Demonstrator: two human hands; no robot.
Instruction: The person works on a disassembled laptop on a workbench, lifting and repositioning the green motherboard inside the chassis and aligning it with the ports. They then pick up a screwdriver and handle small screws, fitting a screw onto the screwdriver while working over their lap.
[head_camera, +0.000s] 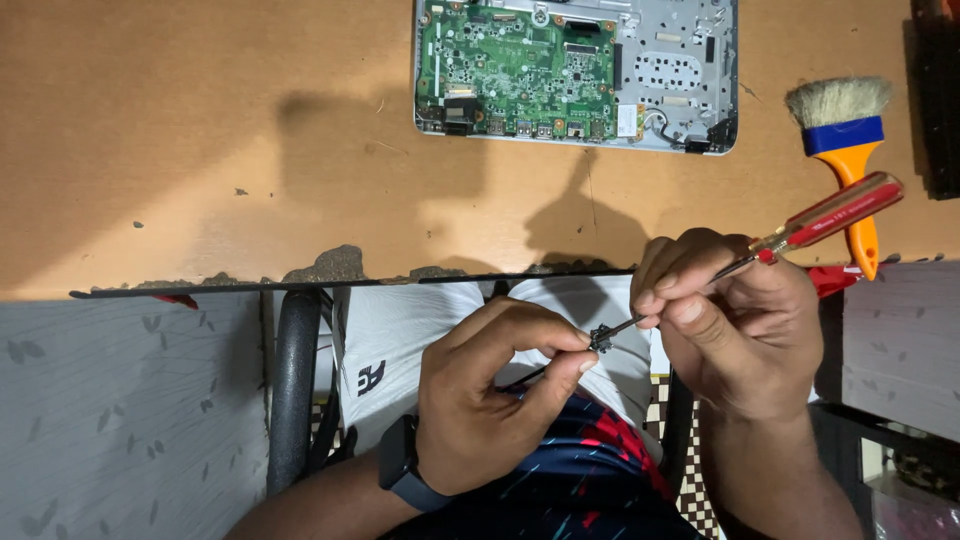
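Small black metal part (600, 338) pinched between left hand (490, 395) thumb and forefinger, above lap. Right hand (735, 320) grips red-handled screwdriver (800, 232), tip on part. Beyond, on brown wooden counter (200, 150): opened laptop base with green circuit board (520, 70), orange-handled brush (845, 150).

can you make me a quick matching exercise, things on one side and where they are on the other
Things:
1. screwdriver
2. small black part
3. circuit board
4. brush

Places:
A. lying on the table, far right
B. in the right hand
C. pinched by the left hand
D. in the opened case at the table's far edge

Pairs: 1-B, 2-C, 3-D, 4-A
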